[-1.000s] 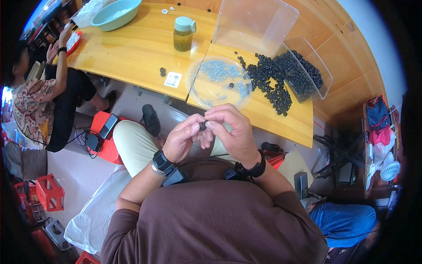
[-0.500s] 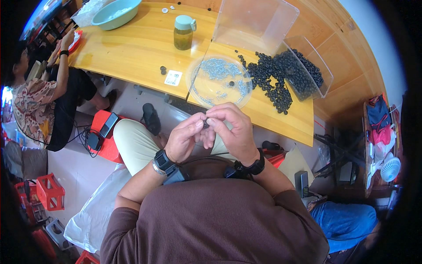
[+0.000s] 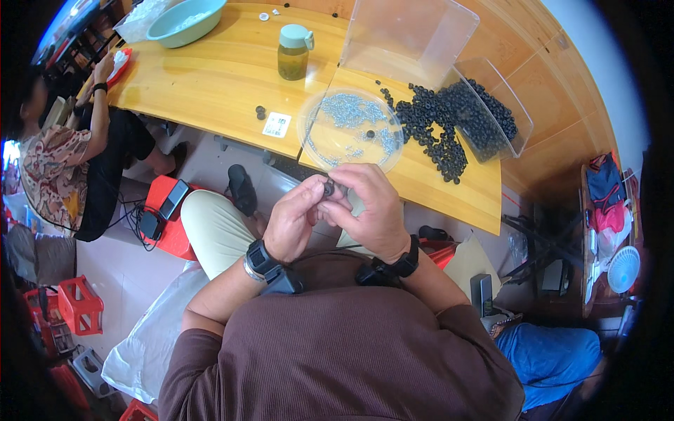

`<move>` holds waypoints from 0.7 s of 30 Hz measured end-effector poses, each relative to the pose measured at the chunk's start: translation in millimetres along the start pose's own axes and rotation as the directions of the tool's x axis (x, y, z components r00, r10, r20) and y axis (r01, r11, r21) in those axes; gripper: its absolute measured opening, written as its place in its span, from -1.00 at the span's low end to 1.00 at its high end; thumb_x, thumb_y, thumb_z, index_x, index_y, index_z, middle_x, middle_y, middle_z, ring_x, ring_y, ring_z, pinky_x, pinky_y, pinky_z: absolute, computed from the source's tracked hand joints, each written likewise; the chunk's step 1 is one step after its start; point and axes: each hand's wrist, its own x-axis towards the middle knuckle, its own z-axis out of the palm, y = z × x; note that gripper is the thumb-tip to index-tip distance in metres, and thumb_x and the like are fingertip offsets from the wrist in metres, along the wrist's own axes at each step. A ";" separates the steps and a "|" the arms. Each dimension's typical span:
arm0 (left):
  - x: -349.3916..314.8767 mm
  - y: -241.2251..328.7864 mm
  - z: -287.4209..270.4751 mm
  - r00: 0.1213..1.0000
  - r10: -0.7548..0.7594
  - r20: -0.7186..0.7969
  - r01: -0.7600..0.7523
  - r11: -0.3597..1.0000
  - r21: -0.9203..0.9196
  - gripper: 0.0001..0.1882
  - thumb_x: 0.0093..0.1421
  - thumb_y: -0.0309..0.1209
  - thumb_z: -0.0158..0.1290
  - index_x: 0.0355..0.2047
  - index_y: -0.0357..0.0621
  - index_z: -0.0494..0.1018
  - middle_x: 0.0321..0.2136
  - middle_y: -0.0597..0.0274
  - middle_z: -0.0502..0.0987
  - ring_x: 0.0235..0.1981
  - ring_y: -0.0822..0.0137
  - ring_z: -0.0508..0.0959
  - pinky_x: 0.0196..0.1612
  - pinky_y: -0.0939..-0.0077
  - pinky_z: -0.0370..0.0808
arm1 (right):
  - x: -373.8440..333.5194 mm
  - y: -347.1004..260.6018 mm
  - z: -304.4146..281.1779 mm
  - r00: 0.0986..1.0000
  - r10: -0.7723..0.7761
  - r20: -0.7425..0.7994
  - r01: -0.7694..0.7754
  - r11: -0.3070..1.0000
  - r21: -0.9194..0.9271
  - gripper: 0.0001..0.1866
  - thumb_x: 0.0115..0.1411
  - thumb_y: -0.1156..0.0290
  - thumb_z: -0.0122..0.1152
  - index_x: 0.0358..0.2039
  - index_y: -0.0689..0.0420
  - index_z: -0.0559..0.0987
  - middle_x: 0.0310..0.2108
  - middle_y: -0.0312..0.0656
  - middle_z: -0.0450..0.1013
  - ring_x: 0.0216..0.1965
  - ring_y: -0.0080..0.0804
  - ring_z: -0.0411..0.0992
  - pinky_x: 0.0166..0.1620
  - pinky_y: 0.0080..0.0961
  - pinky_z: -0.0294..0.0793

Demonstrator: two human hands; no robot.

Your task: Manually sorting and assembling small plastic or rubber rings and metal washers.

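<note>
Between thumb and fingers my left hand (image 3: 291, 219) pinches a small black round plastic part (image 3: 328, 189), held in front of my body just off the table edge. Close against it is my right hand (image 3: 372, 210), thumb and forefinger closed together near the part; anything in them is hidden. Just beyond both hands lies a shallow clear round tray (image 3: 307, 119) with many small silvery metal pieces (image 3: 347, 110) and one black part (image 3: 370, 133). To its right spreads a heap of similar black parts (image 3: 449, 158).
A clear bin (image 3: 521, 133) tipped on its side holds more black parts. A clear box (image 3: 400, 42), a lidded jar (image 3: 293, 59) and a white printed card (image 3: 276, 124) are on the wooden table (image 3: 217, 91). At far left a person (image 3: 56, 161) sits by a red tray (image 3: 121, 64).
My hands have turned slightly, so the black part shows more openly at my left fingertips. My right thumb and fingers have shifted a little lower beside it.
</note>
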 end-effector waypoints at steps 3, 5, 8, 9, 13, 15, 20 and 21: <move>1.2 1.9 4.6 1.000 -0.005 -0.004 0.005 1.000 -0.007 -0.67 0.30 -0.22 -0.18 -0.22 -0.27 0.37 -0.38 0.20 0.48 -0.39 0.48 0.44 -0.27 0.62 0.38 | -0.1 4.1 3.9 1.000 -0.010 -0.028 0.009 0.999 -0.044 -0.59 -0.20 0.57 0.33 -0.25 0.17 0.48 -0.28 -0.10 0.45 -0.26 -0.16 0.43 -0.22 -0.40 0.44; 2.0 0.9 3.5 1.000 -0.008 -0.005 0.008 1.000 -0.014 -0.68 0.30 -0.23 -0.18 -0.22 -0.26 0.38 -0.36 0.21 0.47 -0.38 0.48 0.44 -0.26 0.61 0.37 | 1.9 4.6 5.9 0.999 -0.019 -0.033 0.018 0.999 -0.049 -0.61 -0.19 0.55 0.32 -0.27 0.16 0.47 -0.29 -0.14 0.45 -0.27 -0.17 0.42 -0.22 -0.40 0.42; 2.1 -3.0 -4.1 0.999 -0.033 0.037 0.035 0.998 -0.045 -0.69 0.31 -0.23 -0.20 -0.20 -0.22 0.37 -0.29 0.28 0.46 -0.26 0.46 0.45 -0.18 0.59 0.36 | 1.0 6.2 6.5 0.999 -0.031 -0.031 0.029 0.998 -0.059 -0.64 -0.19 0.53 0.30 -0.30 0.14 0.46 -0.32 -0.18 0.44 -0.30 -0.20 0.40 -0.24 -0.40 0.40; 1.6 -3.6 -4.8 0.999 -0.034 0.042 0.035 0.999 -0.031 -0.69 0.30 -0.22 -0.20 -0.20 -0.22 0.37 -0.30 0.28 0.46 -0.27 0.47 0.45 -0.18 0.60 0.35 | 0.4 6.1 6.1 0.999 -0.033 -0.024 0.032 0.997 -0.066 -0.65 -0.19 0.53 0.30 -0.30 0.14 0.46 -0.33 -0.19 0.44 -0.31 -0.21 0.40 -0.24 -0.41 0.40; 1.8 -1.9 0.2 0.999 -0.031 -0.009 0.032 0.996 0.082 -0.68 0.28 -0.22 -0.18 -0.19 -0.23 0.38 -0.33 0.32 0.46 -0.31 0.50 0.42 -0.19 0.63 0.31 | -1.0 5.0 4.5 0.999 -0.033 -0.014 0.032 0.997 -0.064 -0.64 -0.19 0.53 0.30 -0.30 0.14 0.46 -0.34 -0.20 0.44 -0.32 -0.21 0.39 -0.26 -0.41 0.39; 2.5 4.4 7.5 1.000 -0.015 -0.022 0.018 0.988 0.156 -0.69 0.28 -0.24 -0.20 -0.23 -0.24 0.38 -0.36 0.28 0.45 -0.33 0.49 0.42 -0.21 0.61 0.33 | -0.1 2.5 1.6 0.999 -0.026 0.029 0.028 0.997 -0.067 -0.64 -0.20 0.53 0.30 -0.30 0.14 0.46 -0.35 -0.20 0.44 -0.32 -0.22 0.39 -0.26 -0.41 0.39; 6.6 -2.1 7.5 0.995 0.097 -0.011 -0.090 0.956 0.279 -0.73 0.26 -0.30 -0.23 -0.33 -0.25 0.38 -0.42 0.21 0.44 -0.36 0.44 0.41 -0.22 0.57 0.33 | 1.2 4.0 1.5 0.998 -0.058 0.008 0.058 0.996 -0.074 -0.64 -0.20 0.52 0.30 -0.31 0.14 0.47 -0.35 -0.19 0.44 -0.32 -0.23 0.39 -0.26 -0.41 0.39; 6.7 -2.1 7.4 0.991 0.132 0.002 -0.126 0.939 0.320 -0.73 0.26 -0.32 -0.24 -0.35 -0.25 0.38 -0.43 0.21 0.44 -0.37 0.43 0.40 -0.22 0.56 0.33 | 1.6 3.3 1.2 0.999 -0.051 0.004 0.051 0.996 -0.071 -0.64 -0.20 0.52 0.30 -0.31 0.14 0.47 -0.35 -0.19 0.44 -0.32 -0.23 0.39 -0.26 -0.40 0.39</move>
